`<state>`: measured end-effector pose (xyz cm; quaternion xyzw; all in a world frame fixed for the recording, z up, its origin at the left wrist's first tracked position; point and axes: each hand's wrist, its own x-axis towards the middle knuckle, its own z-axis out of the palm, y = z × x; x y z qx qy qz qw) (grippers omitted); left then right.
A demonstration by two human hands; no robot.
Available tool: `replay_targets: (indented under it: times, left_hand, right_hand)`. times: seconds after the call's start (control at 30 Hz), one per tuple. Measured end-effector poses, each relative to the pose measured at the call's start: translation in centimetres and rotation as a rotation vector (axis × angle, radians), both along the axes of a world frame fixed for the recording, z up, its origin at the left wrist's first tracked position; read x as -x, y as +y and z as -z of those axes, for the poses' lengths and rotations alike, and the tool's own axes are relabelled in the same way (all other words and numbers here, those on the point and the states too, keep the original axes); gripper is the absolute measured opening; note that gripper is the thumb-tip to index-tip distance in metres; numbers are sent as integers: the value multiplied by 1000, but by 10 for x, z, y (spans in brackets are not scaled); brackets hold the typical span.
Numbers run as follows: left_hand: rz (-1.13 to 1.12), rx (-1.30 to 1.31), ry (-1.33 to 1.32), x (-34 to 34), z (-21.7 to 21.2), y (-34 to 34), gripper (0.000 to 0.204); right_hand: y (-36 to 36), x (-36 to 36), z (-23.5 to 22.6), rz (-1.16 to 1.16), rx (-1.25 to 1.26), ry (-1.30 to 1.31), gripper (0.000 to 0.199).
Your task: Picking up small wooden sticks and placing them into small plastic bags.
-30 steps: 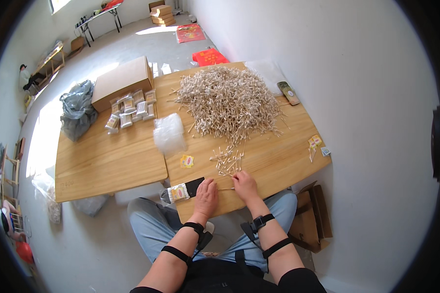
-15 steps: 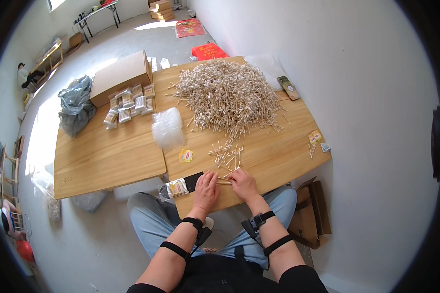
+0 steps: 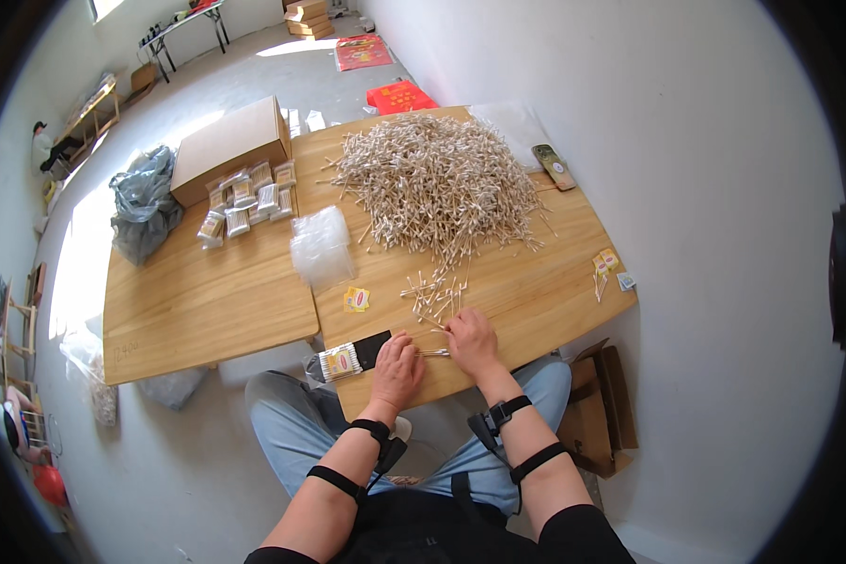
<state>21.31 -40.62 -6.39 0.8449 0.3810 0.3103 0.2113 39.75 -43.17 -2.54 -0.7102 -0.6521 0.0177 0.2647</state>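
Near the table's front edge, my left hand [image 3: 399, 373] is closed around a few cotton swabs [image 3: 433, 352], whose tips stick out to the right. Its fingers lie beside the dark end of a small pack of cotton swabs [image 3: 338, 362] with a yellow and white label. To the right, my right hand [image 3: 473, 342] has its fingertips pinched at a swab by the near edge of a small loose group of cotton swabs [image 3: 432, 296]. Beyond that rises a large heap of cotton swabs [image 3: 442, 183].
Left of the heap lie clear plastic bags [image 3: 321, 246], yellow labels [image 3: 356, 299] and several filled swab packs [image 3: 244, 197]. A cardboard box [image 3: 233, 146] and a grey plastic bag [image 3: 146, 207] stand behind. At the right are a phone-like object [image 3: 553, 166] and an open carton [image 3: 597, 409] below.
My right hand has moved slightly away from my left, toward the small loose group. The swab tips in my left hand now show between the hands.
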Motion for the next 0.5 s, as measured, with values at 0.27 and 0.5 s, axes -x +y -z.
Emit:
replay_targets:
  times: [0.27, 0.5]
  left_hand:
    - [-50, -88, 28, -4, 0, 0, 28]
    - [-24, -9, 39, 1, 7, 1, 34]
  right_hand:
    - [8, 24, 8, 47, -63, 57, 15]
    - [5, 14, 15, 51, -37, -41, 16]
